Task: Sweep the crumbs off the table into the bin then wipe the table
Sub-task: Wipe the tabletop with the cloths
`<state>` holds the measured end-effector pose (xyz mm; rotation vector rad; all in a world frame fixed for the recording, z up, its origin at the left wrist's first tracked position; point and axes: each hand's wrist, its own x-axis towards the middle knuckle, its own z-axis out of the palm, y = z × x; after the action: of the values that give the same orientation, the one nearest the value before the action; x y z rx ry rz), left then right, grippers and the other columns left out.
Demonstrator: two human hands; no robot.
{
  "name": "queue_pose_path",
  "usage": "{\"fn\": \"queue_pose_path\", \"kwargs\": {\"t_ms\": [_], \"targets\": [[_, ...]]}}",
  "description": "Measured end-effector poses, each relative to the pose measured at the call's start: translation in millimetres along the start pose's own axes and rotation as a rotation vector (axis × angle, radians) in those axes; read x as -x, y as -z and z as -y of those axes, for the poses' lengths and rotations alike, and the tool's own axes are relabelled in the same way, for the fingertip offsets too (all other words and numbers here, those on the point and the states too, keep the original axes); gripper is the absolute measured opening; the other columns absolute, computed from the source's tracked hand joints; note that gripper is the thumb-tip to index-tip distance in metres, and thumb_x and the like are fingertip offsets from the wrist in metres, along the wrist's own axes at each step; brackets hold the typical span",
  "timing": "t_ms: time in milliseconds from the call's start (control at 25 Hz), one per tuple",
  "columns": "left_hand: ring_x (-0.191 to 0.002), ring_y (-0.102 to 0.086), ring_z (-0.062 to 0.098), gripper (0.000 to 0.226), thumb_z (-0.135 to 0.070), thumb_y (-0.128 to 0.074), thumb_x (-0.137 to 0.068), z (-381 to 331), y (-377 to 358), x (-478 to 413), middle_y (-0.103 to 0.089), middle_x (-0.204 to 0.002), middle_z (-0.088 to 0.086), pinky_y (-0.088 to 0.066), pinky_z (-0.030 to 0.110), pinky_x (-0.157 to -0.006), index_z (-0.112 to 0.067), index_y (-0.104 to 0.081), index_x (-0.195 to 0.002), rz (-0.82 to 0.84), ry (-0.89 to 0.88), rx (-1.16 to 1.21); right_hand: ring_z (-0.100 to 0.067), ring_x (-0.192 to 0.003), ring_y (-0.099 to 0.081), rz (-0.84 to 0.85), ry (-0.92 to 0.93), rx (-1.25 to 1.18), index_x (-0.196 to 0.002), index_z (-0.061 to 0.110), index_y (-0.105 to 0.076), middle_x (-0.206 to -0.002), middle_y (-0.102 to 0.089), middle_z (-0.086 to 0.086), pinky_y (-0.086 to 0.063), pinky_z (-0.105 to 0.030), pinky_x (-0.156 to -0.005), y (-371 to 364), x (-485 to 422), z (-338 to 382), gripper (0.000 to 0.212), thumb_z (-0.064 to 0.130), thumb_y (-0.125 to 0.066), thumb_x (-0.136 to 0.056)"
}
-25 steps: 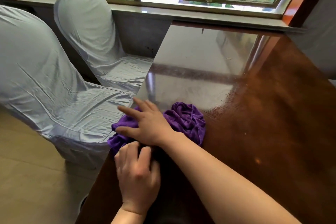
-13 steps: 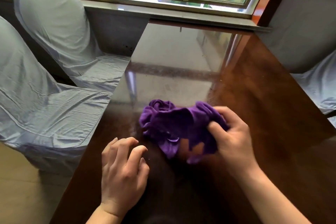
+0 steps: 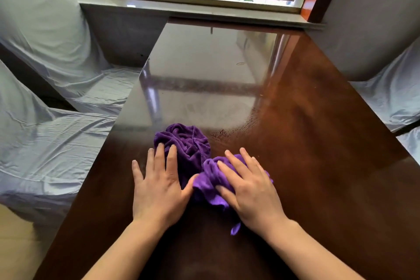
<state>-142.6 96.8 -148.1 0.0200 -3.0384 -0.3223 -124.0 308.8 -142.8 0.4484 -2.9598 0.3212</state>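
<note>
A crumpled purple cloth [image 3: 188,143] lies on the glossy dark wooden table [image 3: 306,132], near its front middle. My right hand [image 3: 247,184] presses flat on the cloth's near right part, fingers spread over it. My left hand [image 3: 159,186] lies flat on the table beside the cloth, its fingertips and thumb touching the cloth's left edge. A few small specks and smears show on the table just beyond the cloth [image 3: 221,133]. No bin is in view.
Two chairs in pale covers [image 3: 56,57] stand along the table's left side, and another covered chair [image 3: 391,102] at the right. A window sill [image 3: 193,10] runs behind the far edge. Tan floor [image 3: 16,241] shows at the lower left.
The cloth went from the table's left edge toward the middle. My right hand, which had lifted and gripped it, now presses it flat. My left hand opened flat beside it.
</note>
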Motion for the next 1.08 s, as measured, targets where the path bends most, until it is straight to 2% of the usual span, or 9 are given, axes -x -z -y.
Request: {"fn": "queue_pose_path", "kwargs": {"t_ms": [160, 280, 400, 480, 560, 640, 840, 960, 1080], "targets": [[-0.151, 0.003, 0.023, 0.092, -0.076, -0.017, -0.076, 6, -4, -11, -0.001, -0.165, 0.001, 0.001, 0.053, -0.121, -0.028, 0.005, -0.152, -0.019, -0.012, 0.023, -0.041, -0.145, -0.031, -0.006, -0.079, 0.027, -0.142, 0.017, -0.051, -0.153, -0.046, -0.01, -0.028, -0.05, -0.118, -8, -74, -27, 0.054, 0.045, -0.052, -0.096], [-0.151, 0.0, 0.023, 0.091, -0.075, -0.021, -0.077, 8, -10, -11, -0.002, -0.164, 0.001, -0.001, 0.052, -0.121, -0.028, 0.005, -0.152, -0.043, -0.012, 0.016, -0.039, -0.148, -0.021, -0.002, -0.239, 0.096, -0.145, 0.02, -0.045, -0.159, -0.034, -0.01, -0.019, -0.047, -0.121, -13, -138, -50, 0.056, 0.049, -0.046, -0.098], [-0.15, -0.012, 0.024, 0.091, -0.073, -0.031, -0.075, 6, -7, -10, -0.017, -0.162, 0.002, -0.008, 0.053, -0.12, -0.027, -0.01, -0.152, -0.056, -0.001, 0.021, -0.041, -0.147, -0.016, 0.01, -0.349, 0.113, -0.141, 0.023, -0.048, -0.162, -0.025, -0.009, -0.016, -0.051, -0.119, -19, -183, -48, 0.055, 0.055, -0.042, -0.097], [-0.146, -0.025, 0.025, 0.089, -0.07, -0.042, -0.072, 5, -1, -9, -0.031, -0.156, 0.004, -0.016, 0.054, -0.119, -0.024, -0.026, -0.147, -0.087, -0.005, 0.07, -0.039, -0.138, -0.027, -0.018, -0.332, 0.067, -0.133, 0.031, -0.053, -0.154, -0.038, -0.004, -0.024, -0.049, -0.112, -19, -188, -43, 0.046, 0.056, -0.044, -0.095], [-0.135, -0.039, 0.027, 0.084, -0.064, -0.054, -0.067, 8, 3, -6, -0.041, -0.144, 0.006, -0.03, 0.056, -0.113, -0.019, -0.038, -0.136, -0.148, -0.002, 0.164, -0.035, -0.124, -0.038, -0.035, -0.218, 0.034, -0.127, 0.039, -0.057, -0.138, -0.055, 0.003, -0.032, -0.045, -0.101, -14, -170, -36, 0.037, 0.053, -0.049, -0.094], [-0.13, -0.041, 0.029, 0.078, -0.057, -0.06, -0.065, 10, 7, -2, -0.04, -0.139, 0.006, -0.04, 0.054, -0.106, -0.019, -0.041, -0.131, -0.221, -0.011, 0.252, -0.032, -0.115, -0.044, -0.046, -0.105, 0.046, -0.123, 0.041, -0.06, -0.127, -0.062, 0.009, -0.035, -0.042, -0.092, -8, -135, -27, 0.034, 0.048, -0.053, -0.091], [-0.149, -0.014, 0.023, 0.067, -0.05, -0.047, -0.077, 9, 10, 1, -0.026, -0.159, 0.002, -0.019, 0.053, -0.119, -0.046, -0.035, -0.143, -0.126, -0.213, 0.179, -0.028, -0.094, -0.051, -0.08, -0.095, 0.055, -0.109, 0.035, -0.066, -0.11, -0.062, 0.007, -0.041, -0.04, -0.075, 10, -26, 8, 0.033, 0.045, -0.056, -0.079], [-0.15, -0.013, 0.021, 0.06, -0.047, -0.033, -0.082, 9, 8, -1, -0.029, -0.159, -0.001, -0.015, 0.053, -0.12, -0.047, -0.035, -0.142, -0.067, -0.169, 0.194, -0.027, -0.096, -0.055, -0.079, 0.008, -0.022, -0.112, 0.035, -0.064, -0.113, -0.06, 0.004, -0.045, -0.042, -0.075, 8, 38, 32, 0.043, 0.048, -0.061, -0.072], [-0.15, -0.008, 0.022, 0.06, -0.062, -0.028, -0.086, 9, 3, 1, -0.024, -0.16, 0.0, -0.012, 0.052, -0.121, -0.048, -0.029, -0.144, -0.054, -0.156, 0.128, -0.029, -0.098, -0.059, -0.131, 0.101, 0.033, -0.116, 0.033, -0.066, -0.113, -0.062, 0.0, -0.045, -0.042, -0.077, 4, 56, 20, 0.046, 0.053, -0.063, -0.075]]}}
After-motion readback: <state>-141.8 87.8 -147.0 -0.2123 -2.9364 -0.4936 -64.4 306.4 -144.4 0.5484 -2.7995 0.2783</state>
